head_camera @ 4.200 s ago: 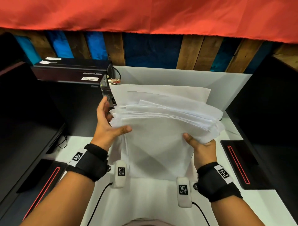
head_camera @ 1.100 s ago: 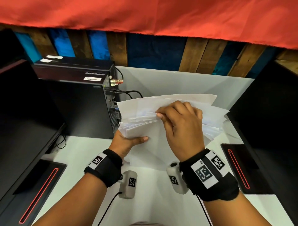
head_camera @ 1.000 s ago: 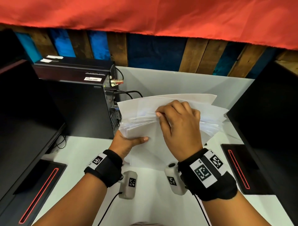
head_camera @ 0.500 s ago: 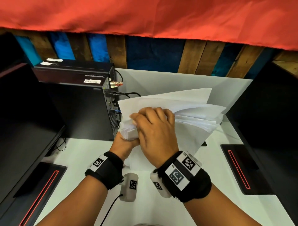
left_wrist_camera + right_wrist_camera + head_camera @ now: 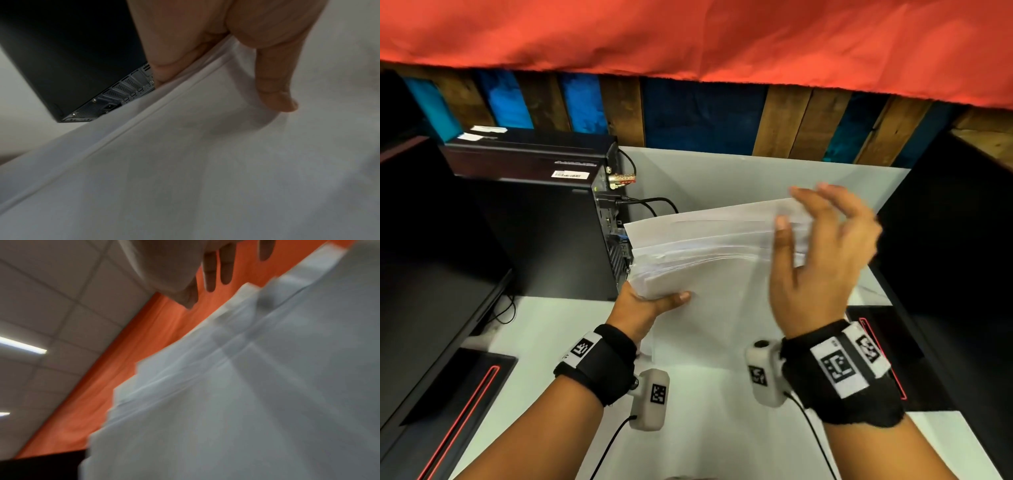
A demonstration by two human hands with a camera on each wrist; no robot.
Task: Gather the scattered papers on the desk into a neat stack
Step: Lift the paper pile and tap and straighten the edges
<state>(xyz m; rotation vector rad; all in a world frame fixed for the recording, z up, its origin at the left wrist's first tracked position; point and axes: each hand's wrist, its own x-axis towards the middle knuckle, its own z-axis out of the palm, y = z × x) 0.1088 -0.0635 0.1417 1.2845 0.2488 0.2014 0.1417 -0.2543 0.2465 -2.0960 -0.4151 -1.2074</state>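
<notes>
Papers stand as one loose bundle above the white surface, beside the black computer tower. The left hand keeps its grip on the lower left corner, thumb in front. The right hand is at the upper right edge with spread, relaxed fingers and holds nothing. I judge the sheets light, thin and floppy, and they slide easily; both side edges look the best place to hold.
</notes>
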